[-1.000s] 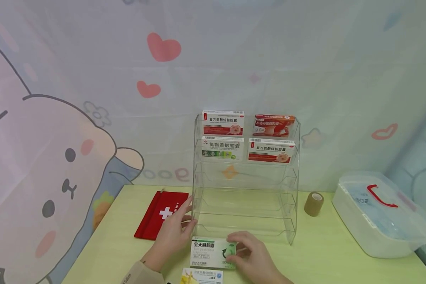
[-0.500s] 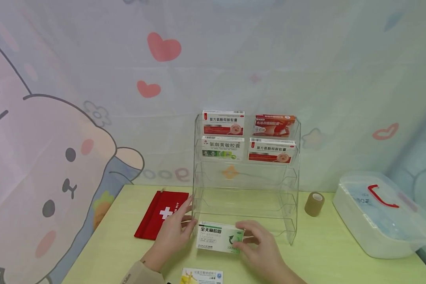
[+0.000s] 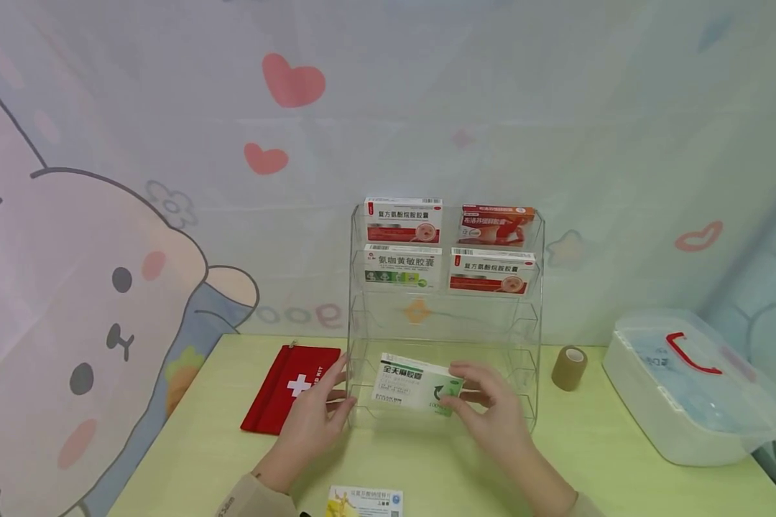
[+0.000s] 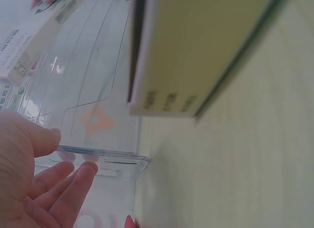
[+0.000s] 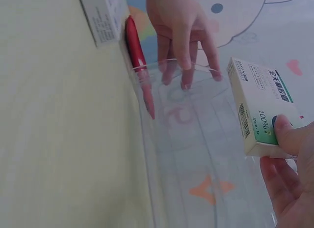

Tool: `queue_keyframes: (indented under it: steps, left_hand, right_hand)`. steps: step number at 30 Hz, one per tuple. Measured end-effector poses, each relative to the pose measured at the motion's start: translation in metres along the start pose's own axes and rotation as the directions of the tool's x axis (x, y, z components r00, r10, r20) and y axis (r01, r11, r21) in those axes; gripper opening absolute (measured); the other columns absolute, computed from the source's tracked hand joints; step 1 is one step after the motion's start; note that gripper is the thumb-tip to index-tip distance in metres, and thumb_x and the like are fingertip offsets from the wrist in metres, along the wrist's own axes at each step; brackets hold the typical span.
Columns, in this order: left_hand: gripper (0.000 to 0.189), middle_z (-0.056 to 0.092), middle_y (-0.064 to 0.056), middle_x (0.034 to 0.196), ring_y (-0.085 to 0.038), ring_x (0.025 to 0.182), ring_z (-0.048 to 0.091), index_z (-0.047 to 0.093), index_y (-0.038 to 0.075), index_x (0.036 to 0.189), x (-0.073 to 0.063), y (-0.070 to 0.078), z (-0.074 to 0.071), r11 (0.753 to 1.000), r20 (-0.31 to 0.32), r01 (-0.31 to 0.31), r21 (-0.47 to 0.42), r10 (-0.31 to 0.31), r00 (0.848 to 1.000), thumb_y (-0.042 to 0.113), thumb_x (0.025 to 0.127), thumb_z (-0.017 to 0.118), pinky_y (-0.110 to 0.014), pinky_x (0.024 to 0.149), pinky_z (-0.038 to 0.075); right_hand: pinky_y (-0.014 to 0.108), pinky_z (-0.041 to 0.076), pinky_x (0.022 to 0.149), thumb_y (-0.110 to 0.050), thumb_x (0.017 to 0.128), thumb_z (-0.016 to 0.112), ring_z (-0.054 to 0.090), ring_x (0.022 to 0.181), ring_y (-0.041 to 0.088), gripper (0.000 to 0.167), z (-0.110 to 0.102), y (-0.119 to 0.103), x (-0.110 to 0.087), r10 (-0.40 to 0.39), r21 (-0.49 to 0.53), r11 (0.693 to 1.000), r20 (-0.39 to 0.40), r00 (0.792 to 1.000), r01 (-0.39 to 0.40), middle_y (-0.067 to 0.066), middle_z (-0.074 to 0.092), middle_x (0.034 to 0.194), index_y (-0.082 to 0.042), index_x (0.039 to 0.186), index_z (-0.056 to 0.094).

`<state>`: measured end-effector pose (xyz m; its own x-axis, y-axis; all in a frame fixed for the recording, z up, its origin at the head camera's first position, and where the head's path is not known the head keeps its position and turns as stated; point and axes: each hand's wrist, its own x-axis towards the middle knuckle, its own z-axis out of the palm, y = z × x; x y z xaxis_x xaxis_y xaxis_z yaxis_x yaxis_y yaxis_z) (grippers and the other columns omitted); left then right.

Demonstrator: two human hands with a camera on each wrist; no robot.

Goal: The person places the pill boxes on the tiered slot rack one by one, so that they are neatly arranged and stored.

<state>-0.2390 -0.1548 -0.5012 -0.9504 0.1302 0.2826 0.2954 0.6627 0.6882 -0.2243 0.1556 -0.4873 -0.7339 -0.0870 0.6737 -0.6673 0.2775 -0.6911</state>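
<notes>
My right hand [image 3: 491, 406] pinches a white and green medicine box [image 3: 414, 384] by its right end, thumb in front. The box is tilted, its left end higher, and overlaps the lower tiers of a clear acrylic display rack [image 3: 459, 316] in the head view. My left hand [image 3: 315, 420] holds the rack's left side edge; in the left wrist view the thumb [image 4: 46, 139] lies on one side of the clear panel and the fingers on the other. Two red and white medicine boxes [image 3: 404, 221], a red one [image 3: 496, 226] and a green and white one [image 3: 402, 267] stand in the upper two tiers.
A yellow and white medicine box [image 3: 365, 502] lies at the table's front. Left of the rack is a red first-aid pouch [image 3: 284, 395]. To the right stand a brown bandage roll [image 3: 569, 368] and a white lidded bin [image 3: 679, 409] with a red handle. A printed curtain hangs behind.
My right hand has lifted the white and green box off the table, up and rightward to the rack's lower tiers, tilting it. The left hand stays at the rack's side.
</notes>
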Motion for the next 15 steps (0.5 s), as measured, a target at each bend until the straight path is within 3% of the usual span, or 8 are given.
queue_keyframes:
  steps: [8, 15]
  left_hand:
    - [0.086, 0.071, -0.013, 0.150, -0.029, 0.118, 0.081, 0.037, 0.029, 0.172, 0.001, 0.001, 0.000, 1.000, 0.004, -0.010, -0.012, 0.010, 1.000, 0.011, 0.100, 0.080, -0.041, 0.099, 0.068]
    - [0.087, 0.072, -0.013, 0.150, -0.027, 0.117, 0.081, 0.036, 0.030, 0.172, 0.001, -0.001, 0.001, 1.000, 0.001, -0.010, -0.012, 0.010, 1.000, 0.010, 0.100, 0.081, -0.040, 0.099, 0.068]
  right_hand:
    - [0.020, 0.067, 0.086, 0.011, 0.080, 0.090, 0.075, 0.108, 0.002, 0.049, -0.009, -0.009, 0.040, -0.017, -0.046, 0.999, -0.049, 0.999, 0.014, 0.018, 0.074, 0.129, -0.002, 0.125, 0.076]
    - [0.026, 0.068, 0.090, 0.007, 0.083, 0.090, 0.080, 0.110, 0.028, 0.046, -0.013, -0.016, 0.079, -0.085, -0.135, 0.988, -0.045, 0.995, 0.079, 0.015, 0.074, 0.129, -0.001, 0.125, 0.075]
